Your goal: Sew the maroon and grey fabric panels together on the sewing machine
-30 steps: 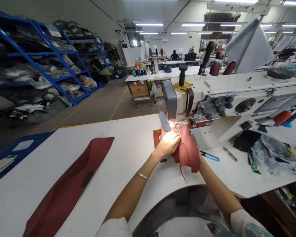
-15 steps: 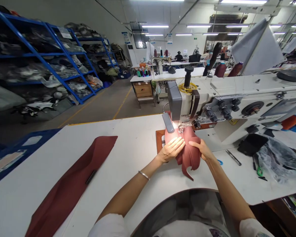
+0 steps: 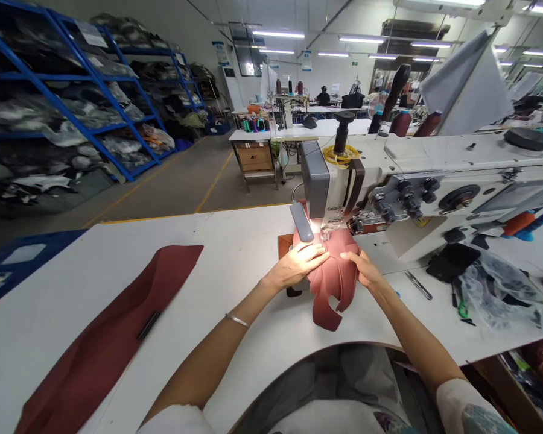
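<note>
A rust-red sewn piece of curved panels lies under the presser foot of a white sewing machine. Its loose, curled strip hangs toward me over the table. My left hand rests flat on the left side of the piece, fingers stretched toward the foot. At the right edge, my right hand grips the same piece, thumb on top and the other fingers mostly hidden. The machine's lamp lights the cloth around the needle area.
A long dark-red panel lies on the white table to the left, with a small black bar on it. Thread snips and a clear plastic bag are on the right. Blue shelving stands behind at left.
The piece has turned slightly under the foot, and its loose strip has swung left and opened out. Both hands stay on it. The whole view has shifted a little.
</note>
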`<action>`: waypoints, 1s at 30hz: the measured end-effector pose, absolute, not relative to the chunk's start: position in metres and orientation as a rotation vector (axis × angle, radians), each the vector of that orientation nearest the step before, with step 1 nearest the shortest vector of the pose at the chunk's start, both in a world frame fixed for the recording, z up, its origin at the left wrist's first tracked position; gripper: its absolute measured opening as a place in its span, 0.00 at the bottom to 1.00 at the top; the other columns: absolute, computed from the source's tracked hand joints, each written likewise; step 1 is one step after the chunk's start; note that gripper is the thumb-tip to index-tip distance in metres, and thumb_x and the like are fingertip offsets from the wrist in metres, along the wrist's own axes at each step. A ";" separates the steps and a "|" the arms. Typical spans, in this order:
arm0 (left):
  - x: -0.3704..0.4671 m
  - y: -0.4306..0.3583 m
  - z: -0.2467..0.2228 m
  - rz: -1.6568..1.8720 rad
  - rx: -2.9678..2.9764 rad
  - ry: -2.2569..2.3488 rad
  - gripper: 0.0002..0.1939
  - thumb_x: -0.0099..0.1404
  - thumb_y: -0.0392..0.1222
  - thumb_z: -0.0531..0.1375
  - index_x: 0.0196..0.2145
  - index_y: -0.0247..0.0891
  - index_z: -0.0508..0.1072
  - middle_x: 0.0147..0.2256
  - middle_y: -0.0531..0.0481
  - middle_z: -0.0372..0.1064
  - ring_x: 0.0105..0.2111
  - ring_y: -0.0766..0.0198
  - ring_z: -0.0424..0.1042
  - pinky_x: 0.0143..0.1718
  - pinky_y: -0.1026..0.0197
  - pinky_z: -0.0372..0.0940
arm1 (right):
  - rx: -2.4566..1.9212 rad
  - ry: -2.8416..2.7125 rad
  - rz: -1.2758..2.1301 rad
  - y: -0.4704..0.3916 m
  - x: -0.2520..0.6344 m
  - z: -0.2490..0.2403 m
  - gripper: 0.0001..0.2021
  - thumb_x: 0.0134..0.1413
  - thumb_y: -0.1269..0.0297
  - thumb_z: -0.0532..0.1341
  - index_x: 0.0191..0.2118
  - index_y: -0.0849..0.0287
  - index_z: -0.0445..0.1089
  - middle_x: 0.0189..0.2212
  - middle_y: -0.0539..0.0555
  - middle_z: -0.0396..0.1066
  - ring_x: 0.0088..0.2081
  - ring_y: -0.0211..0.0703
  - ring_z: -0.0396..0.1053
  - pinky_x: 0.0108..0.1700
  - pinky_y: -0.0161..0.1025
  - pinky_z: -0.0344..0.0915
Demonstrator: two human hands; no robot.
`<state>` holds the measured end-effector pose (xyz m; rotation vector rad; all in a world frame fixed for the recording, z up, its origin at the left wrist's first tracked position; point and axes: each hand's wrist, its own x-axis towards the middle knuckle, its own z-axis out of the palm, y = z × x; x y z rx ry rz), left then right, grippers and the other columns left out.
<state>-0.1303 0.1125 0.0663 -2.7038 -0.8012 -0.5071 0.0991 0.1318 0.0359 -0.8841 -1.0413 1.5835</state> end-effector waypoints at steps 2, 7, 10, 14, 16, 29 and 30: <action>-0.131 0.114 0.068 -0.481 -2.690 -0.863 0.26 0.69 0.27 0.45 0.61 0.44 0.60 0.56 0.44 0.65 0.56 0.57 0.63 0.58 0.49 0.60 | -0.898 -1.069 1.557 0.134 0.098 0.038 0.21 0.35 0.59 0.69 0.40 0.58 0.71 0.37 0.56 0.76 0.42 0.50 0.71 0.47 0.42 0.66; -0.134 0.121 0.072 -0.419 -2.691 -0.932 0.29 0.65 0.25 0.47 0.59 0.48 0.63 0.53 0.47 0.66 0.53 0.56 0.65 0.54 0.50 0.61 | -1.016 -1.063 1.527 0.142 0.099 0.043 0.14 0.34 0.58 0.69 0.29 0.58 0.69 0.27 0.53 0.73 0.31 0.44 0.68 0.37 0.39 0.65; -0.135 0.126 0.075 -0.551 -2.742 -0.955 0.24 0.69 0.29 0.47 0.56 0.49 0.67 0.52 0.48 0.67 0.53 0.56 0.65 0.55 0.49 0.61 | -1.013 -1.116 1.457 0.150 0.101 0.043 0.12 0.35 0.58 0.68 0.25 0.58 0.68 0.23 0.50 0.70 0.27 0.40 0.64 0.33 0.37 0.62; -0.132 0.130 0.082 -0.833 -2.840 -1.122 0.14 0.72 0.40 0.50 0.48 0.45 0.73 0.47 0.49 0.71 0.48 0.59 0.69 0.51 0.54 0.66 | -1.014 -1.195 1.403 0.161 0.102 0.042 0.12 0.36 0.57 0.67 0.25 0.59 0.69 0.22 0.49 0.70 0.26 0.40 0.63 0.32 0.36 0.60; -0.130 0.133 0.084 -0.931 -2.862 -1.211 0.12 0.71 0.44 0.52 0.45 0.44 0.74 0.43 0.50 0.72 0.43 0.61 0.70 0.47 0.57 0.68 | -1.016 -1.212 1.382 0.165 0.103 0.042 0.11 0.37 0.57 0.66 0.26 0.58 0.70 0.23 0.49 0.71 0.27 0.40 0.63 0.33 0.36 0.60; -0.135 0.140 0.074 -0.789 -2.786 -0.935 0.18 0.72 0.36 0.47 0.52 0.42 0.72 0.50 0.45 0.69 0.51 0.57 0.65 0.54 0.50 0.62 | -0.994 -1.188 1.330 0.169 0.100 0.044 0.12 0.36 0.58 0.67 0.27 0.60 0.72 0.27 0.51 0.73 0.31 0.43 0.67 0.37 0.37 0.63; -0.131 0.137 0.072 -0.768 -2.769 -0.940 0.18 0.71 0.36 0.48 0.53 0.40 0.71 0.50 0.44 0.69 0.51 0.55 0.65 0.55 0.49 0.61 | -0.995 -1.182 1.347 0.169 0.100 0.043 0.13 0.37 0.57 0.68 0.29 0.60 0.72 0.28 0.52 0.74 0.32 0.44 0.68 0.38 0.38 0.64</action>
